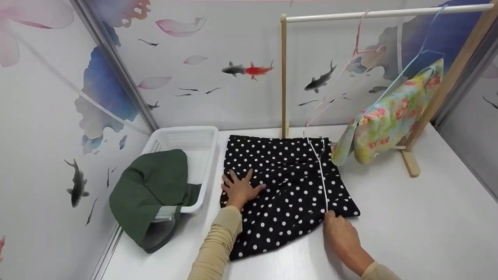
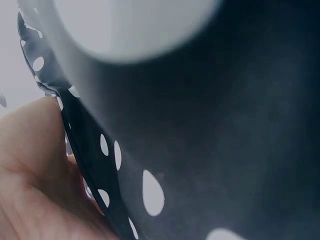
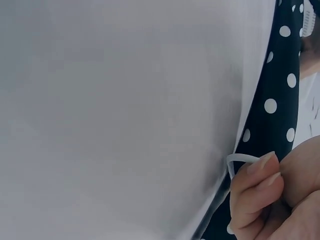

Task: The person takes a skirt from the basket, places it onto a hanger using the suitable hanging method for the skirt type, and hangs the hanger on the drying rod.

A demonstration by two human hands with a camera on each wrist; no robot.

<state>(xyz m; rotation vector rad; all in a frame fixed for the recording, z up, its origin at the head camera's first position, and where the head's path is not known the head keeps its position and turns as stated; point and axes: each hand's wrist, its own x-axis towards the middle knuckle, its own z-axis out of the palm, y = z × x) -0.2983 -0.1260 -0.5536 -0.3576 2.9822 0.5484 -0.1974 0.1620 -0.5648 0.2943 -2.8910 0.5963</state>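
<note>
A black garment with white polka dots [image 1: 288,194] lies spread on the white table; its kind cannot be told. On its left part rests my left hand [image 1: 239,190], palm down with the fingers spread. In the left wrist view, dotted cloth [image 2: 150,130] fills most of the picture beside the hand [image 2: 40,170]. A thin white hanger [image 1: 322,175] lies lengthwise over the garment's right side. Its near end is pinched by my right hand [image 1: 342,235] at the cloth's lower edge. The right wrist view shows a white loop [image 3: 237,158] at the curled fingertips.
At left, a white plastic basket [image 1: 213,155] has a dark green cloth [image 1: 155,182] draped over its near rim. A rack with a white rod [image 1: 389,14] stands behind at right, bearing a pink hanger [image 1: 356,39] and a blue hanger [image 1: 400,76] with a floral garment [image 1: 397,116].
</note>
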